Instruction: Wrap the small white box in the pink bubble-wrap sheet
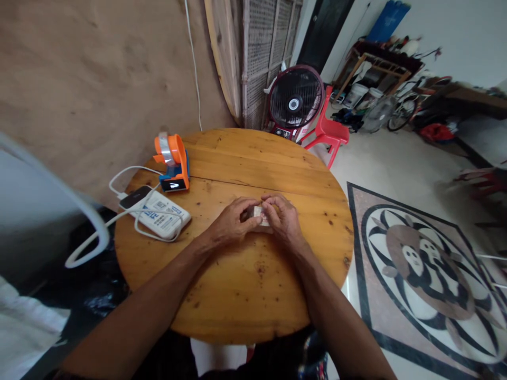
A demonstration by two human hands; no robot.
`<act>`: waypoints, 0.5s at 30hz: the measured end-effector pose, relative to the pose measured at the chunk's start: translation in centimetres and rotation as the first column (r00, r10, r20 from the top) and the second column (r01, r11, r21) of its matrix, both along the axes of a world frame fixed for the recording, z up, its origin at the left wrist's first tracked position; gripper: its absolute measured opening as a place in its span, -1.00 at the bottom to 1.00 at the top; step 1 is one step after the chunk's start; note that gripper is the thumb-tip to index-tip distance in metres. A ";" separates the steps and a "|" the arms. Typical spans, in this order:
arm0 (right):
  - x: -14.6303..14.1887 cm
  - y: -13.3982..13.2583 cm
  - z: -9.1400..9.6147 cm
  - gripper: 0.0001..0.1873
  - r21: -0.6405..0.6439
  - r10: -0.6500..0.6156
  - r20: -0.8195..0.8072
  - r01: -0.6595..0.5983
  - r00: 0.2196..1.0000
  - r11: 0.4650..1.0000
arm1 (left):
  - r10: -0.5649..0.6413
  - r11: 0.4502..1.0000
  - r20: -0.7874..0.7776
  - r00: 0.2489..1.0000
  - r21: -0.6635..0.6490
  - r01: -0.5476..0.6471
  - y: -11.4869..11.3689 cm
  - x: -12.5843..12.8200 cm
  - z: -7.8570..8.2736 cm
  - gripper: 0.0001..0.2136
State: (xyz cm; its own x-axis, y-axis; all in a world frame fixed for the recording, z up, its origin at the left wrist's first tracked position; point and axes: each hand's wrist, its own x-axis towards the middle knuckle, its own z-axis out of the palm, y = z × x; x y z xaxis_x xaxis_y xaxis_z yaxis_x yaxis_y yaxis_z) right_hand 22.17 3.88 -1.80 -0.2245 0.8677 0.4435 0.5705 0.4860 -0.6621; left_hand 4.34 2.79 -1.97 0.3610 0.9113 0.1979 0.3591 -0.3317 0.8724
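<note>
A small, pale, box-shaped block sits between my two hands, just above or on the round wooden table; I cannot tell whether it touches the wood. My left hand curls around its left side, with the thumb against the near edge. From the right, my right hand closes on the same block, thumb and fingers over its top. The fingertips of both hands almost meet at the far side. Much of the block is covered by fingers, and its marking is too small to read.
At the table's left stand an orange-and-blue tape dispenser and a white power bank with looped white cables. A white tube curves in at the far left. Beyond the table are a fan and a red chair.
</note>
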 end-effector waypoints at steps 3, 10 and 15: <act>-0.1 -0.1 0.0 -0.82 -0.050 0.000 -0.055 -0.003 0.999 0.999 | -0.013 1.000 -0.014 1.000 -0.010 0.013 -0.1 0.1 0.1 -0.59; 0.0 -0.3 -0.1 -0.78 -0.165 0.049 -0.299 -0.103 0.953 0.981 | -0.082 0.993 0.106 0.991 -0.078 0.091 -0.3 0.0 -0.2 -0.40; 0.3 -0.1 0.4 -0.77 -0.188 0.047 -0.401 -0.133 0.915 0.973 | -0.116 0.981 0.160 0.980 -0.133 0.138 -0.4 -0.1 -0.1 -0.31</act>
State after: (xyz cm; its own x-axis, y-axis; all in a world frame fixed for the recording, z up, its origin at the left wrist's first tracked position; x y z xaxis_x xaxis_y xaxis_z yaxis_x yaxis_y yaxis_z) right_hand 22.46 3.74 -1.36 -0.1517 0.9338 0.3240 0.2050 0.3504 -0.9139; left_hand 4.24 2.44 -2.05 0.4514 0.8828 0.1302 0.1827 -0.2343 0.9549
